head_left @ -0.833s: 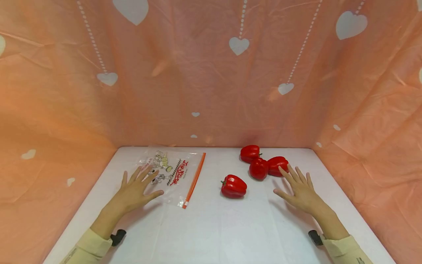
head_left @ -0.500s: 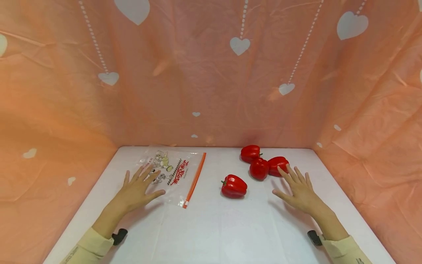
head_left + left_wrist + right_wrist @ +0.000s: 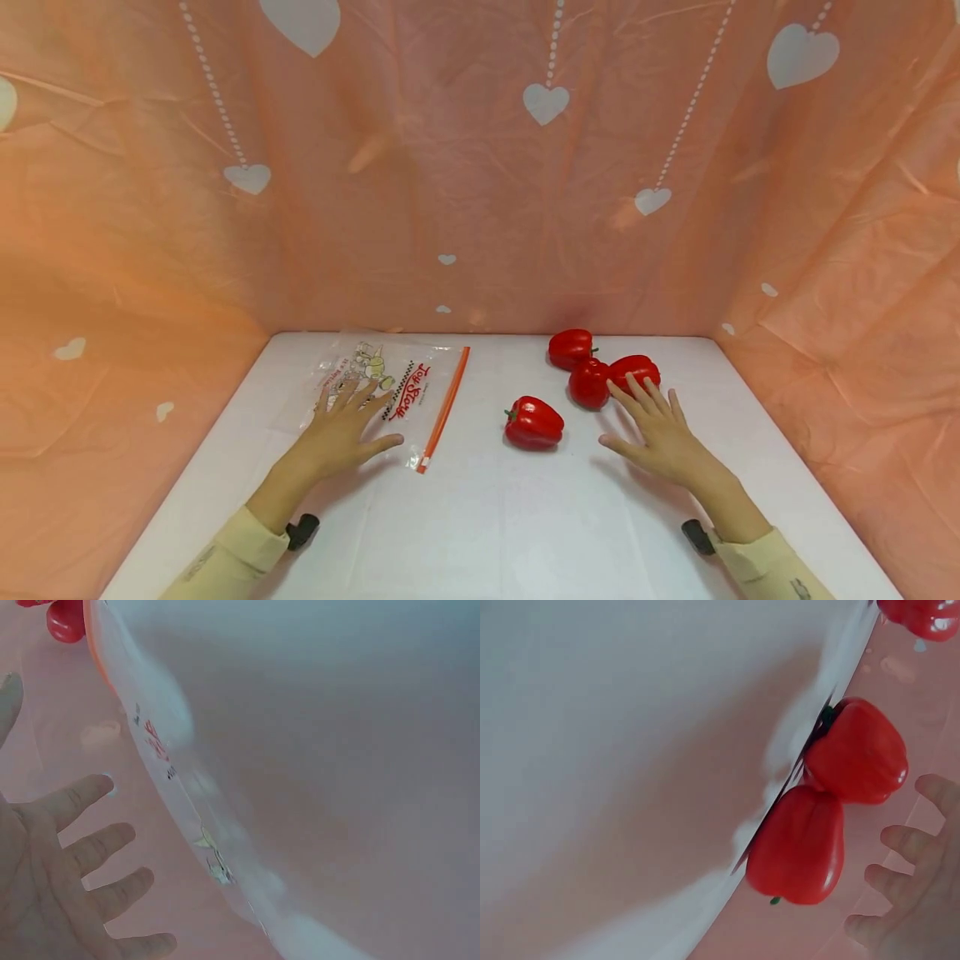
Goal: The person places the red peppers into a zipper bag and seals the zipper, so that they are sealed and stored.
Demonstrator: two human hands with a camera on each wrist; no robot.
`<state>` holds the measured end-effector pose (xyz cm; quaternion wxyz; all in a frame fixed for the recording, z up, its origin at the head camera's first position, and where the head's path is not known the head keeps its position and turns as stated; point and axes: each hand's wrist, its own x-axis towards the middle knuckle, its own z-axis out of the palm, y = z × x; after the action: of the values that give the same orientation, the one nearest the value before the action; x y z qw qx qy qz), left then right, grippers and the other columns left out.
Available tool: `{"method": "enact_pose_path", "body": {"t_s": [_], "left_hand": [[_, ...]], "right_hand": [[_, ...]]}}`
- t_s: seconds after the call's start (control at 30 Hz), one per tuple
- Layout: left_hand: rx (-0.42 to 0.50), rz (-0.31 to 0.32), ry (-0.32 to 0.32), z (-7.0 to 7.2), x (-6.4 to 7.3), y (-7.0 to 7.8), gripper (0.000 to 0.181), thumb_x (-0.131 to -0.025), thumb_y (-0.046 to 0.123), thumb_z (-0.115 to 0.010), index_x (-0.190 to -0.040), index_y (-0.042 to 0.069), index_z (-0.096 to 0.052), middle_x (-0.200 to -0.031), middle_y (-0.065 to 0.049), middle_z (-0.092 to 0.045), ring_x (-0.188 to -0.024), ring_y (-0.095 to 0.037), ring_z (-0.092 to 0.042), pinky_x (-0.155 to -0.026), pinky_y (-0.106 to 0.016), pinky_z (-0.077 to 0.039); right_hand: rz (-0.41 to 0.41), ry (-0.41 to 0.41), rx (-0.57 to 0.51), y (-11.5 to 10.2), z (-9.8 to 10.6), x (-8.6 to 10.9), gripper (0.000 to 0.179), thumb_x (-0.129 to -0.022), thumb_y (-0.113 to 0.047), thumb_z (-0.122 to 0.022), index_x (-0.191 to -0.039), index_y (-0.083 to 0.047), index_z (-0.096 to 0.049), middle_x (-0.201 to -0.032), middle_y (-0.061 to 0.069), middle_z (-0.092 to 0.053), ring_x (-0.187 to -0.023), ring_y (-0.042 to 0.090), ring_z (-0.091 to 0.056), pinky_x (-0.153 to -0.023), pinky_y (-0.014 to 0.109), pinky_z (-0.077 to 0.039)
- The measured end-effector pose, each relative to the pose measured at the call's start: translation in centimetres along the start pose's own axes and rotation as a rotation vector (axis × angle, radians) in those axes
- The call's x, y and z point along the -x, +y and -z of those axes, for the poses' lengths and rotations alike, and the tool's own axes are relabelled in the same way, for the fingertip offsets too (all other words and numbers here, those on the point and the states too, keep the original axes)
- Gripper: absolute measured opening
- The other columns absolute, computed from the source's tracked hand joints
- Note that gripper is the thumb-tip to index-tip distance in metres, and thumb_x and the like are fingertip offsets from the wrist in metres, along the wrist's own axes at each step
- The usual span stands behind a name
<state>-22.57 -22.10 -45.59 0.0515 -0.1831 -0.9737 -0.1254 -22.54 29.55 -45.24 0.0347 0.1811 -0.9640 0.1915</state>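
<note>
My left hand (image 3: pixel 333 442) hovers with fingers spread over the lower left part of a clear zip bag (image 3: pixel 438 367), which lies flat with an orange slider strip and printed cartoon figures. My right hand (image 3: pixel 663 442), fingers also spread, is above the table just in front of a group of red bell peppers. The right pepper (image 3: pixel 630 369) of that group is partly hidden by its fingertips. Touching or close to it are the middle pepper (image 3: pixel 588 385) and the back pepper (image 3: pixel 570 348). A separate bell pepper (image 3: pixel 534 423) lies between the hands, its green stem pointing left. Neither hand holds anything.
A white table (image 3: pixel 480 533) carries everything. Peach-coloured cloth (image 3: pixel 480 208) with white hearts hangs behind and on both sides of it. A dark wrist-worn device (image 3: pixel 303 532) sits under the left wrist, and a similar device (image 3: pixel 698 537) under the right.
Both hands have moved inward: the left one to the right over the bag, the right one to the left. The peppers and the bag lie where they were.
</note>
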Motion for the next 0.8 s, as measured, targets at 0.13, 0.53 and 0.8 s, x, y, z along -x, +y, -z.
{"method": "enact_pose_path", "body": {"t_s": [0.13, 0.53, 0.8], "left_hand": [[0.006, -0.009, -0.004, -0.4, -0.6, 0.4, 0.082, -0.099, 0.066, -0.063, -0.158, 0.011, -0.053, -0.168, -0.022, -0.039, -0.156, -0.054, -0.028, -0.12, -0.08, -0.01], [0.035, -0.019, -0.06, -1.5, -2.2, 1.6, 0.084, -0.1, 0.066, -0.061, -0.16, 0.008, -0.049, -0.171, -0.022, -0.034, -0.158, -0.051, -0.025, -0.121, -0.078, -0.007], [0.047, -0.044, -0.099, -1.3, -3.3, 2.9, 0.078, -0.103, 0.061, -0.061, -0.162, 0.011, -0.047, -0.172, -0.021, -0.032, -0.158, -0.052, -0.024, -0.121, -0.079, -0.01]], "right_hand": [[0.007, -0.007, -0.009, -0.7, -0.3, -0.2, 0.096, -0.095, -0.059, -0.074, -0.168, -0.013, -0.033, -0.176, 0.024, -0.016, -0.162, 0.051, -0.005, -0.125, 0.071, 0.008], [0.052, -0.033, -0.009, -2.4, -1.4, -1.1, 0.096, -0.092, -0.059, -0.076, -0.169, -0.018, -0.034, -0.178, 0.018, -0.017, -0.162, 0.049, -0.008, -0.124, 0.074, 0.001], [0.154, 0.011, -0.007, -4.1, -1.6, -1.5, 0.093, -0.093, -0.058, -0.076, -0.167, -0.015, -0.039, -0.176, 0.02, -0.023, -0.162, 0.047, -0.014, -0.124, 0.075, -0.004]]}}
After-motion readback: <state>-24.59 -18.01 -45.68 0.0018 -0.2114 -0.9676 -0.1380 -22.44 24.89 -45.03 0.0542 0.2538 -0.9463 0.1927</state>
